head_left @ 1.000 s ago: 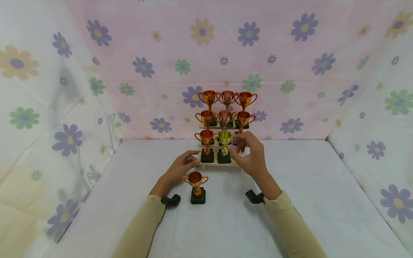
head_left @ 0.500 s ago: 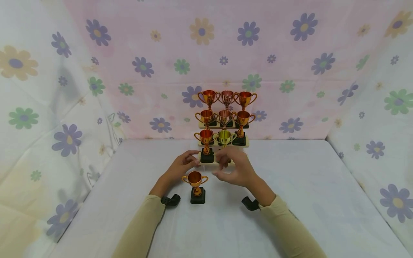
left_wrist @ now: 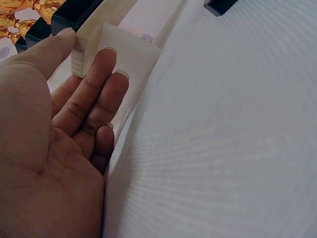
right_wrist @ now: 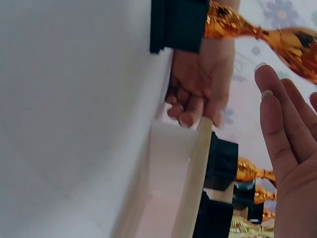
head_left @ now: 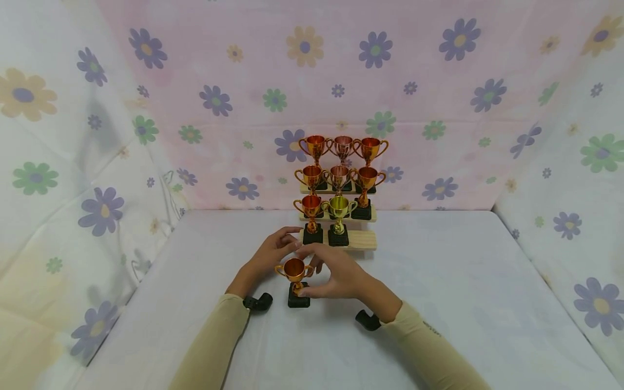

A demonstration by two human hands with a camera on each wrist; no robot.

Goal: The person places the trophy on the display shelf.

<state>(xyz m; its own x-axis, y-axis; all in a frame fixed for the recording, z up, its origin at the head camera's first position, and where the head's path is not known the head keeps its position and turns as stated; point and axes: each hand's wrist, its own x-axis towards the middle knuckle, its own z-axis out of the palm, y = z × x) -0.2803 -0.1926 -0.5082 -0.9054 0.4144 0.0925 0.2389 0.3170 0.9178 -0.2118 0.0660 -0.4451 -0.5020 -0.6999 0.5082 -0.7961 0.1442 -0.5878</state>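
A single orange-gold trophy cup (head_left: 294, 268) on a black square base stands upright on the white table. My right hand (head_left: 345, 275) is beside its right side, fingers spread around it; in the right wrist view, the fingers (right_wrist: 280, 124) are apart from the cup's stem. My left hand (head_left: 274, 253) holds the left end of the tiered wooden stand (head_left: 363, 239), thumb against the lowest shelf's edge and the other fingers by its pale support (left_wrist: 131, 52). On that shelf are an orange-gold trophy (head_left: 312, 208) at left and a yellow-gold trophy (head_left: 339, 209) in the middle.
Trophies in orange-gold and rose tones, including a rose one (head_left: 343, 145), fill the upper tiers. Behind the stand hangs a flowered pink cloth (head_left: 234, 162). The white tabletop (head_left: 453, 281) extends to both sides.
My right hand has left the yellow-gold trophy on the lowest shelf and moved left and nearer, to the trophy on the table. The left hand stays at the stand.
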